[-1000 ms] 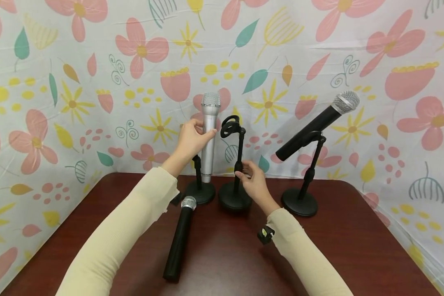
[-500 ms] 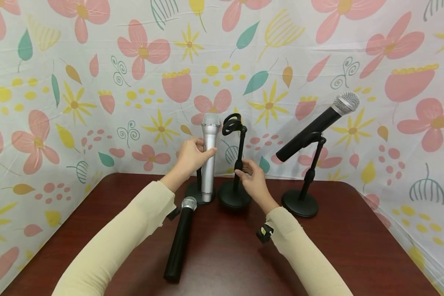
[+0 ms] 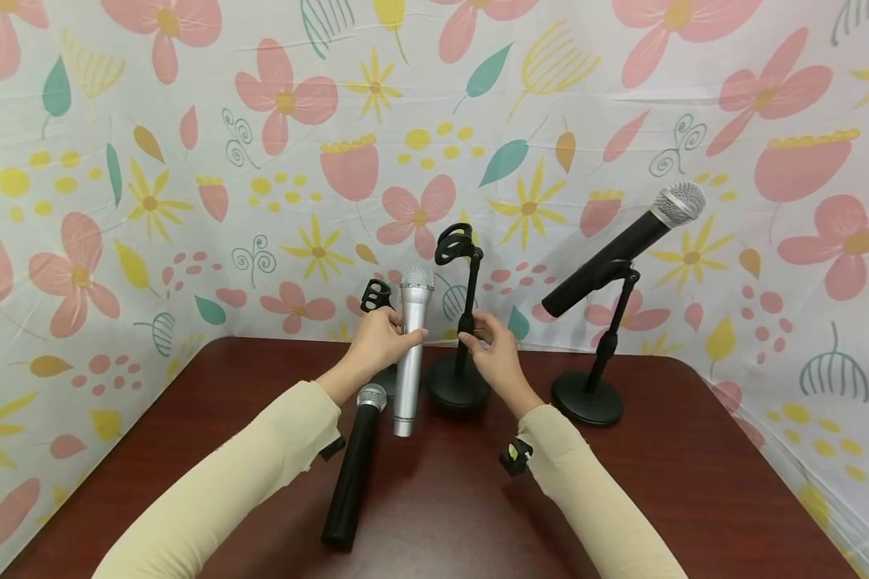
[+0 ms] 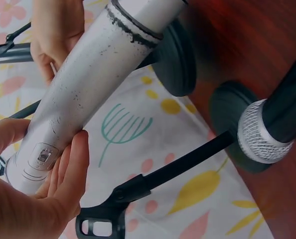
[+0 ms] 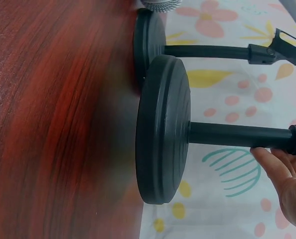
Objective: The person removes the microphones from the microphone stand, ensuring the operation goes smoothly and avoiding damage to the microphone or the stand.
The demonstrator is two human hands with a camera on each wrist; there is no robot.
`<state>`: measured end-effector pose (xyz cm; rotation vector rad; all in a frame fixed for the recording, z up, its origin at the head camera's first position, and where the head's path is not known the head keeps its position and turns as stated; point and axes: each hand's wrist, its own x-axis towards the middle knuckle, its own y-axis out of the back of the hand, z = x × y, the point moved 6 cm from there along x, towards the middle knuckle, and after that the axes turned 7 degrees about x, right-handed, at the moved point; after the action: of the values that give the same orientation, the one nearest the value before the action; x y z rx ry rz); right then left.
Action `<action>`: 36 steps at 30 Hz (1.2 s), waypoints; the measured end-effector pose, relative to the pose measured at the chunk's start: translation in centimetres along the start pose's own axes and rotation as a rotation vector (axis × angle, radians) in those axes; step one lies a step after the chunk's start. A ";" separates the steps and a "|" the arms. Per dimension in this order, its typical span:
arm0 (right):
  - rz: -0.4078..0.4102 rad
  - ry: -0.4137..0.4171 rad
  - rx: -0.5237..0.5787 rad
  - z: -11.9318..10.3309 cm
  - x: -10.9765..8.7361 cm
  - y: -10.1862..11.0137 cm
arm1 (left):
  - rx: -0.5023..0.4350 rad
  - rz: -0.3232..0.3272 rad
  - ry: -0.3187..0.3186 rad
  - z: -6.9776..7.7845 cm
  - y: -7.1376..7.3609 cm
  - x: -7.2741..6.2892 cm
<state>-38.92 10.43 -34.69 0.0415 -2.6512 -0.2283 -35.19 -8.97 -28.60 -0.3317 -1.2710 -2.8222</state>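
Note:
My left hand [image 3: 378, 342] grips a silver microphone [image 3: 409, 362] around its upper body, mesh head up and slightly tilted. In the left wrist view the scuffed silver barrel [image 4: 83, 84] lies between the thumb and fingers. My right hand [image 3: 497, 354] pinches the pole of the middle black microphone stand [image 3: 459, 383], whose ring clip at the top holds nothing. A second stand [image 3: 375, 296], lower and with a bare clip, is partly hidden behind the left hand and the silver microphone. In the right wrist view the middle stand's round base [image 5: 163, 129] shows large.
A black microphone [image 3: 355, 474] with a silver head lies on the brown table [image 3: 434, 515], left of centre. At the right, another black microphone [image 3: 615, 253] sits tilted in the clip of a third stand [image 3: 588, 396]. A flowered cloth [image 3: 261, 201] hangs behind.
My left hand has lowered the silver microphone and brought it a little nearer, uncovering the left stand's clip. The right hand stays on the middle stand's pole.

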 end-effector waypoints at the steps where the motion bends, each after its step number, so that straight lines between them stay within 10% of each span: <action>1: 0.002 0.000 0.003 0.0 0.0 0.0 | 0.002 -0.004 -0.004 -0.1 -0.1 -0.1; 16: -0.006 0.049 0.035 0.1 -0.2 -0.5 | 0.032 -0.172 0.101 -4.0 -4.1 -2.3; 36: 0.005 0.040 -0.001 0.8 -0.1 -0.9 | 0.051 -0.268 0.040 -5.9 -6.4 -4.6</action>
<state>-39.22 9.71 -35.61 0.0385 -2.6108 -0.2251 -32.53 -9.34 -38.08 -0.1095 -1.4789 -2.9864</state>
